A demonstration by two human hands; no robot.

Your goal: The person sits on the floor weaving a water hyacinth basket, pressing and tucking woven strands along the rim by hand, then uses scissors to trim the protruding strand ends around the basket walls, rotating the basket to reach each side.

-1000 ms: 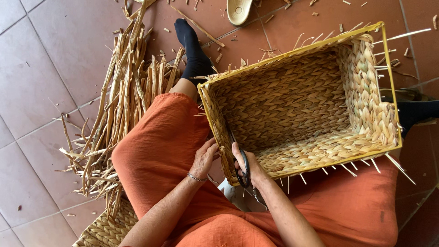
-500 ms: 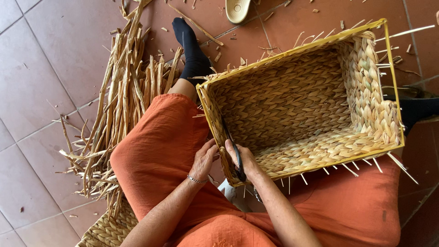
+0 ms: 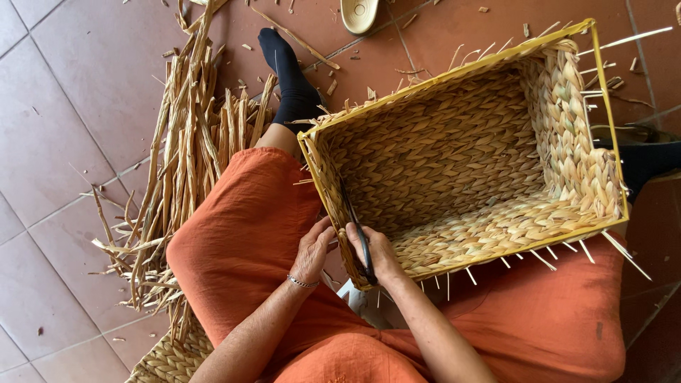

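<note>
A rectangular woven straw basket (image 3: 567,128) with a yellow rim lies across my lap, its opening facing up at me. My right hand (image 3: 379,255) grips dark scissors (image 3: 355,220) whose blades point up along the basket's near-left rim. My left hand (image 3: 312,248) presses its fingers against the outside of that same corner, right beside the scissors. Loose straw ends stick out all around the rim. I sit on the floor in orange trousers (image 3: 241,241) with a black sock (image 3: 287,71) on my outstretched foot.
A pile of dried straw strips (image 3: 184,177) lies on the red tile floor to my left. A woven mat piece (image 3: 167,358) shows at the bottom left. A pale sandal (image 3: 358,14) sits at the top. Straw scraps litter the tiles.
The scissors have slid a little further up along the basket's left rim. My left hand stays at the corner.
</note>
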